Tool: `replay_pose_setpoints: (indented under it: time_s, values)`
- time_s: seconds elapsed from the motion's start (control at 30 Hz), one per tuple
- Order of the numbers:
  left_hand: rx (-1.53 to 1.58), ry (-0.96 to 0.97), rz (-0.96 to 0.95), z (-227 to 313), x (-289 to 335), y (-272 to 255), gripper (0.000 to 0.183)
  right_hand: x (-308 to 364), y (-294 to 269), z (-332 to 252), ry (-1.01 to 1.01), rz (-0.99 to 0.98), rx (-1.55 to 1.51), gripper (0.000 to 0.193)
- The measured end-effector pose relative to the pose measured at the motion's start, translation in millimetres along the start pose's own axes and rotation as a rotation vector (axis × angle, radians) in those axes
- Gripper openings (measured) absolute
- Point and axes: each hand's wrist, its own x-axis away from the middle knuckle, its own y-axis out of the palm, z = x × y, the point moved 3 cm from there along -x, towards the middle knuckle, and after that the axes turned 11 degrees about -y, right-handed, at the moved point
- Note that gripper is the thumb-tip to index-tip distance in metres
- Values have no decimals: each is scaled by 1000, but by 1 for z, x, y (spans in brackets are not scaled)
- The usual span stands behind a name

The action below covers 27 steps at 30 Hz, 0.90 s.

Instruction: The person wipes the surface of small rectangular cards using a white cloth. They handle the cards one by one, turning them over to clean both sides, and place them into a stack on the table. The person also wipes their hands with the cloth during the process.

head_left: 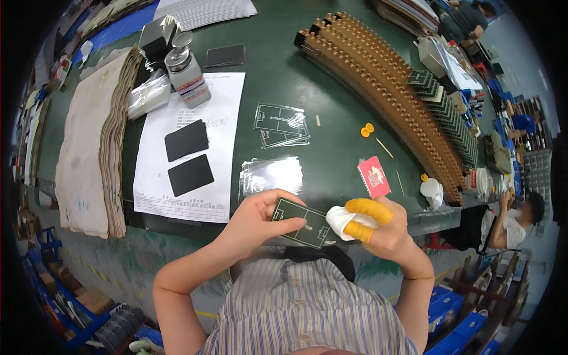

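Observation:
My left hand (255,219) grips a thin dark green plate (313,220) with white pitch-like lines, thumb on top, tilted over the table's front edge. Yellow finger cots cover fingers of my right hand (389,229), which pinches a folded white cloth (339,222) against or just beside the plate's right end; I cannot tell if they touch. Just beyond the plate lies a stack of clear plastic sleeves (273,176). Farther back are several similar lined plates (281,121), overlapping. A red booklet (374,176) rests beyond my right hand.
Two black cards (190,176) and a pump bottle (188,74) are on a paper sheet (234,118). Left stands a stack of worn boards (89,142). A long brown slotted rack (378,83) curves along the right. Yellow finger cots (367,129) and wooden sticks (384,148) lie nearby.

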Motion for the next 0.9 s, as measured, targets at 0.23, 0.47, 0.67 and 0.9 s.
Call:
replay_pose_setpoints:
  time_s: [0.23,0.47,0.67,0.9]
  values:
    - [3,8,59,0,0,12,24,17,-3,-5,-1,16,103,27]
    - [20,49,87,2,-2,15,22,38,-9,-4,100,135,97,31]
    - [36,43,93,0,-5,19,22,39,-6,-5,150,162,80,32]
    - [38,48,100,0,-5,22,21,35,2,-6,124,152,76,30]
